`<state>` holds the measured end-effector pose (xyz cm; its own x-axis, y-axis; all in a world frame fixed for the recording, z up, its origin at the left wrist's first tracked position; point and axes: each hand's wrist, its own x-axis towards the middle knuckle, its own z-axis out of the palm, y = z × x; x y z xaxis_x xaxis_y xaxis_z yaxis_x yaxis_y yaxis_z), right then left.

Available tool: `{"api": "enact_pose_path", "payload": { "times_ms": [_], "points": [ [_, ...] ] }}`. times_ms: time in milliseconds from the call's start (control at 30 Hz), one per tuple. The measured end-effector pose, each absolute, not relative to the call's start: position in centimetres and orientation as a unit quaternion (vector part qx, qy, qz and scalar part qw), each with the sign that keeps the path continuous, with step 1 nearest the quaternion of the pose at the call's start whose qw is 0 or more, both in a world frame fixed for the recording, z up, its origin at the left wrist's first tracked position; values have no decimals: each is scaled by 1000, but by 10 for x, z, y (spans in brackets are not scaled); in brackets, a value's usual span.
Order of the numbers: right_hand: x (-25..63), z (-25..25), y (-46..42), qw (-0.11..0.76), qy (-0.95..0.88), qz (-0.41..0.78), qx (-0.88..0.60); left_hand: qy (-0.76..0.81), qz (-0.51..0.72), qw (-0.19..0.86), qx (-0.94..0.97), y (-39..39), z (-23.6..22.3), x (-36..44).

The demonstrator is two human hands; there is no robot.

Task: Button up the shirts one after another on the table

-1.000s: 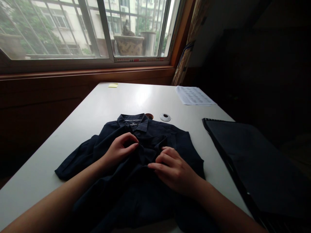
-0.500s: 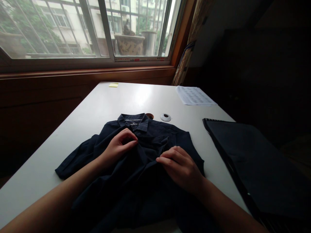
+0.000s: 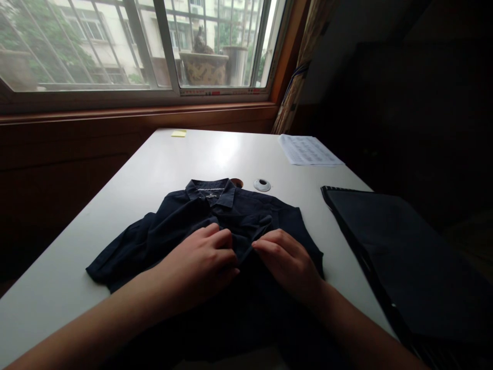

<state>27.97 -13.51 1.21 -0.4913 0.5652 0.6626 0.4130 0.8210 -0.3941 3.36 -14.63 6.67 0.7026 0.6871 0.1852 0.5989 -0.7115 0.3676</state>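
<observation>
A dark navy collared shirt (image 3: 181, 211) lies front up on the white table, its collar toward the window and its lower part in deep shadow. My right hand (image 3: 290, 262) pinches a fold of the shirt's front, right of the middle. Close beside it, my left hand (image 3: 206, 259) is closed at the front below the collar, fingers curled into the cloth. The back of that hand hides its exact grip. Between the hands the fabric is rumpled and slightly raised.
Behind the shirt are a round cable hole (image 3: 236, 183) and its loose white cover (image 3: 262, 185). Printed sheets (image 3: 310, 150) and a yellow sticky note (image 3: 178, 133) lie at the far edge of the table (image 3: 127, 185). A dark flat folder-like item (image 3: 393, 246) covers the right side.
My left hand has moved right and toward me, from below the collar to beside my right hand. The right hand keeps its pinch, nearly in place.
</observation>
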Motion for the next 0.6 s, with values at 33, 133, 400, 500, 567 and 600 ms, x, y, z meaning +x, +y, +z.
{"api": "enact_pose_path", "payload": {
  "times_ms": [33, 133, 400, 500, 567, 600],
  "points": [
    [280, 11, -135, 415, -859, 92, -285, 354, 152, 160, 909, -146, 61, 37],
    [280, 11, -134, 412, -862, 93, -281, 367, 158, 241, 884, -142, 48, 40],
    [280, 8, -133, 408, -858, 107, -293, 348, 182, 474, 788, -127, 37, 31],
    [280, 7, -132, 402, -859, 112, -296, 335, 167, 516, 771, -124, 35, 27],
    [280, 7, -132, 401, -859, 110, -299, 334, 155, 529, 765, -123, 35, 26],
    [280, 7, -132, 400, -859, 109, -302, 335, 150, 533, 762, -123, 36, 26]
  ]
}}
